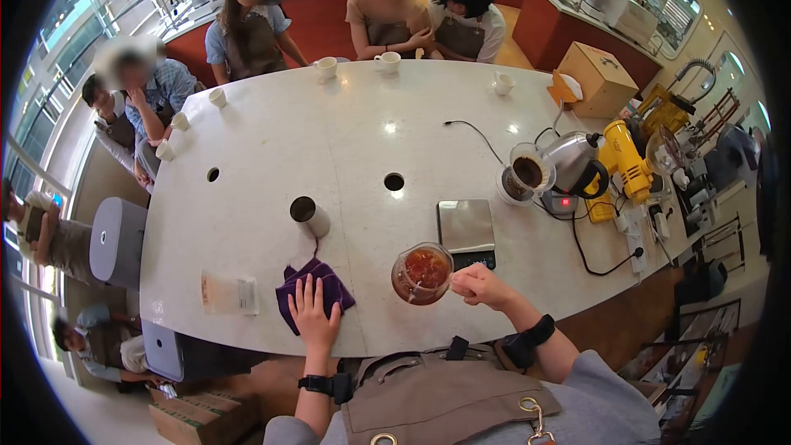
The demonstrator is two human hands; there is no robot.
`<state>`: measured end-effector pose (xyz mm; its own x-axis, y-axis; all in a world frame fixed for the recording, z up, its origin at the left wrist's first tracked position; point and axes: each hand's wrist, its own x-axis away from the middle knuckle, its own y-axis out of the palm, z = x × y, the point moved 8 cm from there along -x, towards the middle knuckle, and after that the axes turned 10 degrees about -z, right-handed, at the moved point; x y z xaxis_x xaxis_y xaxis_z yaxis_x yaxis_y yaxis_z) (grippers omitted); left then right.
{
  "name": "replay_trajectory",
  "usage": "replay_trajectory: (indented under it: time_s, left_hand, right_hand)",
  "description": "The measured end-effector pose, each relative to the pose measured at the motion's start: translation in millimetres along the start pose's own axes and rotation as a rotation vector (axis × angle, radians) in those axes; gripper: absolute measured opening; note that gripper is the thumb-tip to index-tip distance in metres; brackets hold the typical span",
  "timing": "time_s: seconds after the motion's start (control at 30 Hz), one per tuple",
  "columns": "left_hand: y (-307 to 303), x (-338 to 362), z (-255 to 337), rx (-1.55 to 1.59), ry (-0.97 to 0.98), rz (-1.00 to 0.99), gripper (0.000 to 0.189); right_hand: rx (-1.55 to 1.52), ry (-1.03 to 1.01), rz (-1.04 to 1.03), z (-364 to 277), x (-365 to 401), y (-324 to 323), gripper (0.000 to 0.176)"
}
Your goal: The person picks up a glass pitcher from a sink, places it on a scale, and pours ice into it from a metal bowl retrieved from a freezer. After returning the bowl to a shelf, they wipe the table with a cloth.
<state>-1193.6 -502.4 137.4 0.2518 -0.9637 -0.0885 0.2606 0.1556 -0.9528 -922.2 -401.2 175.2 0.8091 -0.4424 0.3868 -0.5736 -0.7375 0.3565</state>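
My right hand (480, 286) is closed round the handle of a glass server (422, 274) with reddish-brown liquid in it, just in front of a silver scale (465, 227). Fingers spread, my left hand (315, 313) lies flat on a folded purple cloth (338, 289) on the white table (247, 214). Beyond the cloth stands a metal cup (310, 216). To the left is a clear packet or container (230, 293). A glass dripper (528, 172) with dark coffee grounds stands beyond the scale, at the right.
A steel kettle (573, 161), a yellow device (626, 161) and cables occupy the right side, with a wooden box (595, 78) behind. White cups (387, 63) stand along the far and left edges. Several people in aprons are around the table. Two round holes open in the tabletop.
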Motion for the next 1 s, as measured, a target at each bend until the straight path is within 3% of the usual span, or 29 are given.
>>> replay_trajectory:
  time_s: [0.3, 0.6, 1.0]
  left_hand:
    - [2.4, 1.4, 1.0, -0.056, 0.030, 0.004, 0.058]
    - [1.3, 0.7, 0.3, -0.028, 0.005, 0.014, 0.056]
    - [0.1, -3.4, -2.5, -0.013, -0.009, 0.002, 0.058]
  right_hand:
    - [0.177, -0.074, 0.096, -6.0, 23.6, -0.7, 0.035]
    - [0.133, -0.126, 0.123, 9.1, 27.0, 15.4, 0.037]
    - [0.073, -0.030, 0.097, 18.0, 11.3, 8.0, 0.036]
